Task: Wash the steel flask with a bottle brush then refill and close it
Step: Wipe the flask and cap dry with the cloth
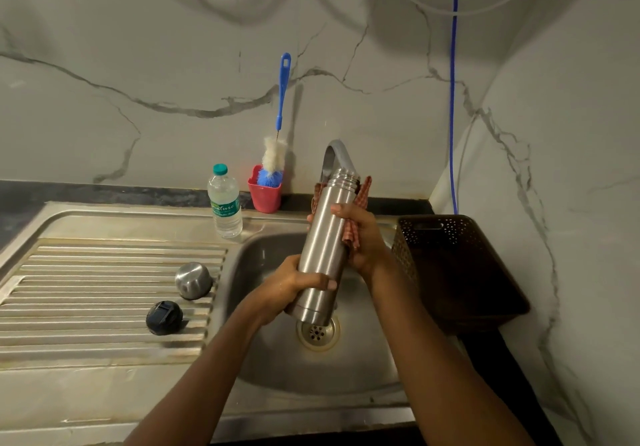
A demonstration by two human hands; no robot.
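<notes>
Item: steel flask, uncapped, held over the sink; left hand in a closed grip round its lower body, right hand curled round the middle, pressing a red checked cloth against it. Left of the sink: steel cap, black stopper, water bottle, bottle brush upright in a red cup; right of it, a brown basket; at its back, the tap just behind the flask's mouth. Long axis near upright, tilted, open mouth up and away, base above the sink's drain.

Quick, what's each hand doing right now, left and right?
Left hand: closed around the lower part of the steel flask.
Right hand: closed, holding a red checked cloth against the flask.
</notes>
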